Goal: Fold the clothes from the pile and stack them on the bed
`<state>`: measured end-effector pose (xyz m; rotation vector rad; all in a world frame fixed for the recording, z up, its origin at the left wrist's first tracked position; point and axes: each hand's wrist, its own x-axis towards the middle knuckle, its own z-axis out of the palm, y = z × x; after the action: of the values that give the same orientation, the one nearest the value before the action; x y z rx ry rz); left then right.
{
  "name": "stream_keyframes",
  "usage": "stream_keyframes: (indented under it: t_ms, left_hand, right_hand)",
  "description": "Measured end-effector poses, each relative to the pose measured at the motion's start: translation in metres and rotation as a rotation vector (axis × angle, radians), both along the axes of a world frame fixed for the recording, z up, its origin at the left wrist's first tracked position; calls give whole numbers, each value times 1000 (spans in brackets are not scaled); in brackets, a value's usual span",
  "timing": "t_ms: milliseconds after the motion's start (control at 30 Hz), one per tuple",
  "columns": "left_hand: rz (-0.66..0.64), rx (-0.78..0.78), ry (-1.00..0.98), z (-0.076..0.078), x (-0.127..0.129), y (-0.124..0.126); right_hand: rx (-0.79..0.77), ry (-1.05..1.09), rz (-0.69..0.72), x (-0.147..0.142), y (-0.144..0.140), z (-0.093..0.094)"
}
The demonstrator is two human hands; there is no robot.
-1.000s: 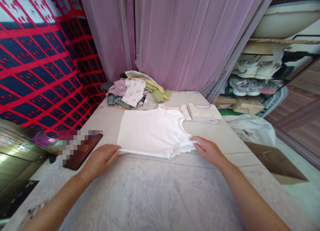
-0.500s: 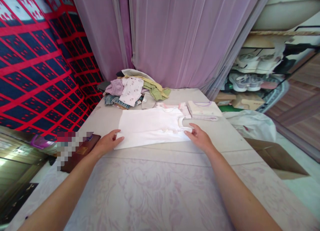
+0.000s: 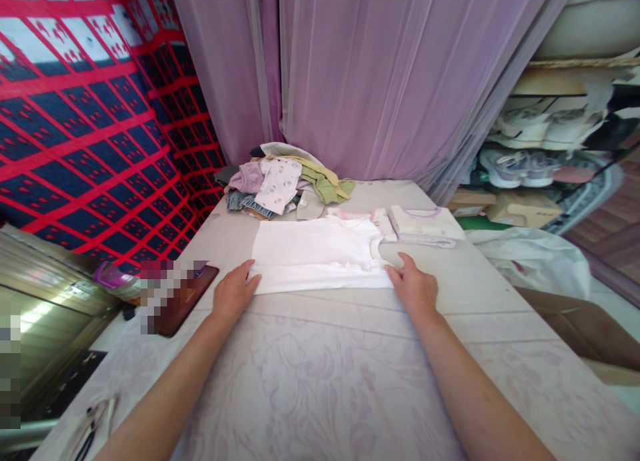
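Observation:
A small white sleeveless top (image 3: 320, 251) lies on the pale flowered table cover (image 3: 320, 374), its near half folded over onto the far half. My left hand (image 3: 231, 292) rests flat at the fold's left end, fingers touching the cloth. My right hand (image 3: 414, 286) lies flat at the right end of the fold, by the armhole. Neither hand grips the top.
A heap of mixed clothes (image 3: 287, 181) sits at the table's far end before a purple curtain. Two folded pale garments (image 3: 425, 223) lie to the right of the top. A dark brown wallet (image 3: 184, 300) lies at the left. Shelves with shoes (image 3: 540, 161) stand on the right.
Both hands carried the top's near hem away from me and laid it over the far half. They have since slid back to the new folded edge and lie flat.

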<state>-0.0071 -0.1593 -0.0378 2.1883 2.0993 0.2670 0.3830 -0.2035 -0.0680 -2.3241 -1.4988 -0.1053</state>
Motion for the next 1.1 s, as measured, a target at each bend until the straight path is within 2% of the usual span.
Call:
stream_keyframes:
  t_ms: [67,133,167,233,333,400,500,600,767,900,967,1100]
  left_hand:
    - [-36,75,15,-2,-2,-1]
    - [-86,186,38,-5,0,-3]
    - [-133,237,46,-7,3,-5]
    - [-283,272,52,-11,11,-9]
    - [-498,136,80,-19,27,-12]
    - [-536,32,123,-24,33,-13]
    - [-530,-27,154,-28,33,-12]
    - [-534,-33,148,-28,31,-12]
    - [-530,-30,115,-27,30,-11]
    - [-569,72,26,-21,20,-11]
    - [-588,97,31,-14,12,-12]
    - [-572,59,195,-2,-1,-17]
  right_hand:
    - [45,-17,3,1,-1,1]
    - [172,-37,38,-3,-3,3]
    - [234,-43,94,-7,-5,4]
    - [273,-37,319,-22,-8,6]
    - [68,-15,784,-48,-14,6]
    - [-99,-31,916,-60,-18,5]
    - [-223,-51,910,-60,-23,4]
    - [-240,-63,891,-46,-26,3]
    - [-124,-76,828,-17,-33,-3]
    - [51,-107,634,9,-38,-4]
    - [68,-151,575,20,-39,-1]
    - [32,-227,594,30,-34,3]
